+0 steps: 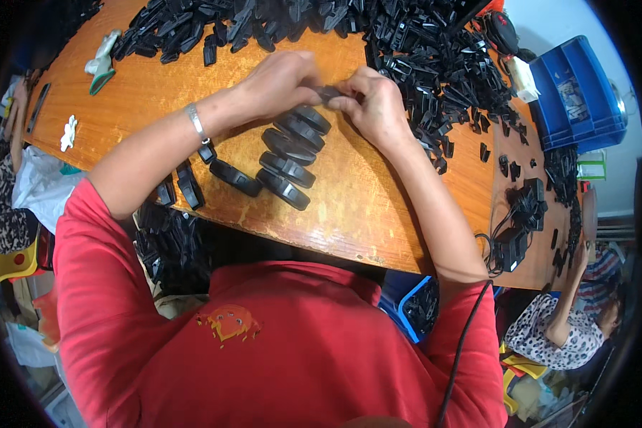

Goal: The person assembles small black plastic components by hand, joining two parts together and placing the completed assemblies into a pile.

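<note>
Black plastic piece (327, 93), small: above the orange-brown wooden tabletop (371, 207), pinched between thumb and fingers of the right grip (378, 103); left grip (282, 85) curled at its other end, blurred, hold impossible to tell. Curved black plastic parts (287, 169), one row: on tabletop, just beside.

Hard to make out the small dark part (328, 93) between the left hand (278, 87) and the right hand (378, 107): mostly covered by fingertips, too blurred to tell its shape. Can see the left fingers (308, 65) only as a smear near the knuckles. Cannot follow the heap of black pieces (435, 71) past the upper edge, nor count its overlapping layers. Too dim to sort out the dark bundle (170, 239) under the desk (364, 192). Cannot see all of the blue bin (399, 289) beside the red sleeve (471, 349). Can glimpse only part of the person (0, 192) at the left rim.
</note>
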A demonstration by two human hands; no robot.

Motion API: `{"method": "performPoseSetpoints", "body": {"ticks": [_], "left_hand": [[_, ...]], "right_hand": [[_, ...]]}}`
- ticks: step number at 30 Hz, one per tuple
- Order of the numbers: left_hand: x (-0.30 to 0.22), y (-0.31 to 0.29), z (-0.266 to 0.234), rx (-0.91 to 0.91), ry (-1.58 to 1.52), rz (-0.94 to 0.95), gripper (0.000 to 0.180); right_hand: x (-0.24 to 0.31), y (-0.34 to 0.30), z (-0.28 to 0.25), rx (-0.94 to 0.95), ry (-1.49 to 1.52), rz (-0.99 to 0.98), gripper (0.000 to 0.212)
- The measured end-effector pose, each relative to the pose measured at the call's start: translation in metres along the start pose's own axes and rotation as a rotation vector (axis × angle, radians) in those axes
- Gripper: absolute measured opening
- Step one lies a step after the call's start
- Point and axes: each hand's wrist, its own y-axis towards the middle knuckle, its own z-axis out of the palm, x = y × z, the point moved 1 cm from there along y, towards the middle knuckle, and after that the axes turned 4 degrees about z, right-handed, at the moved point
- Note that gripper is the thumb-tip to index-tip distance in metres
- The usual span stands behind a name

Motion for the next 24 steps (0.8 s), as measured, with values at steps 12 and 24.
{"method": "performPoseSetpoints", "body": {"ticks": [12, 24], "left_hand": [[-0.063, -0.032, -0.064, 0.322, 0.103, -0.169, 0.056], [-0.099, -0.171, -0.04, 0.097, 0.611, -0.202, 0.108]], "right_hand": [[-0.002, -0.021, 0.003, 0.174, 0.286, 0.138, 0.038], [0.096, -0.074, 0.071, -0.061, 0.078, -0.12, 0.049]]}}
